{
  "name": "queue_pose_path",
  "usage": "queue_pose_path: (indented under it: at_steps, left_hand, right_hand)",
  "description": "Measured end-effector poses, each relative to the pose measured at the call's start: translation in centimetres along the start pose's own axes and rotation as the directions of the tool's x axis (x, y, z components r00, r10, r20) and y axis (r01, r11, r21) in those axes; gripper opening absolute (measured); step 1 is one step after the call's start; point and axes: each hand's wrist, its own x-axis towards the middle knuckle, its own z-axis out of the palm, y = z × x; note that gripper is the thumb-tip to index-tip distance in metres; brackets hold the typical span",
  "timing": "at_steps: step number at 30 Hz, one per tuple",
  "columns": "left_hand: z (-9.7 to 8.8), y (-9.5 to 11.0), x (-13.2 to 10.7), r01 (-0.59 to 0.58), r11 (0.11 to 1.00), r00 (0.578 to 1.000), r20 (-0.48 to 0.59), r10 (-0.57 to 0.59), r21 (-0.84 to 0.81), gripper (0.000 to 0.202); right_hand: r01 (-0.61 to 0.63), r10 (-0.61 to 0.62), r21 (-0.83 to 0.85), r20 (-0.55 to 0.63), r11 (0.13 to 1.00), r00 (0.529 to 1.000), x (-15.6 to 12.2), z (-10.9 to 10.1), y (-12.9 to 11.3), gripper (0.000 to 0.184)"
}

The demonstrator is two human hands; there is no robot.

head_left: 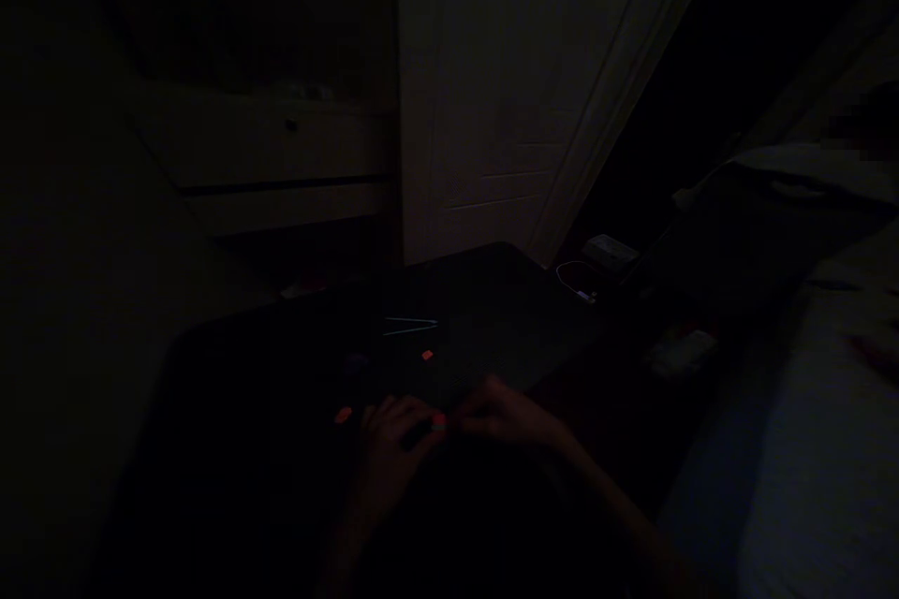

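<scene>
The room is very dark. Over the dark table (484, 318), my left hand (394, 435) is closed, with a small bright red piece (439, 421) pinched between thumb and fingertips. My right hand (502, 416) is close beside it, its fingers drawn together. Whether those fingers touch the red piece or hold something else is hidden by the dark. One small orange piece (343, 415) lies just left of my left hand, and another orange piece (427, 355) lies beyond both hands. Farther back is a thin V-shaped tool (411, 326) that looks like tweezers.
A faint purplish thing (356, 362) rests on the table. Behind stand a drawer unit (291, 150) and a pale panelled door (492, 112). To the right are a white box (610, 251), a white cable (572, 276) and a bed-like pale surface (829, 449).
</scene>
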Motion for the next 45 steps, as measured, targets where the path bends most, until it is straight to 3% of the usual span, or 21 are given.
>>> queue_pose_path:
  at_steps: [6,17,27,35,39,45]
  left_hand:
    - [0.0,0.0,0.0,-0.011,1.000,1.000,0.013,0.011,-0.020,0.010]
    - [-0.4,0.5,0.0,-0.007,1.000,1.000,0.009,0.007,0.001,0.010]
    - [-0.3,1.1,-0.3,0.005,1.000,0.999,-0.053,-0.005,0.001,0.010]
    - [0.0,0.8,-0.3,0.020,1.000,0.998,-0.066,-0.019,0.012,0.016]
    - [-0.3,1.0,-0.2,0.020,1.000,1.000,-0.001,-0.020,0.011,0.005]
    - [-0.4,1.0,-0.4,0.021,1.000,1.000,-0.006,-0.021,0.011,0.013]
  right_hand:
    - [0.174,-0.164,-0.239,0.062,0.955,0.984,-0.8,-0.6,-1.3,0.028]
    - [0.176,-0.207,-0.471,-0.015,0.864,0.978,-0.9,0.0,-1.0,0.024]
    - [0.103,-0.138,-0.226,-0.145,0.969,0.980,-1.7,1.3,-0.2,0.041]
    - [0.035,-0.075,-0.182,-0.219,0.983,0.973,-2.3,2.0,0.3,0.045]
    - [0.009,-0.039,-0.151,-0.196,0.989,0.980,-2.5,1.7,0.4,0.044]
    - [0.022,-0.044,-0.135,-0.163,0.991,0.986,-2.2,1.6,0.3,0.043]
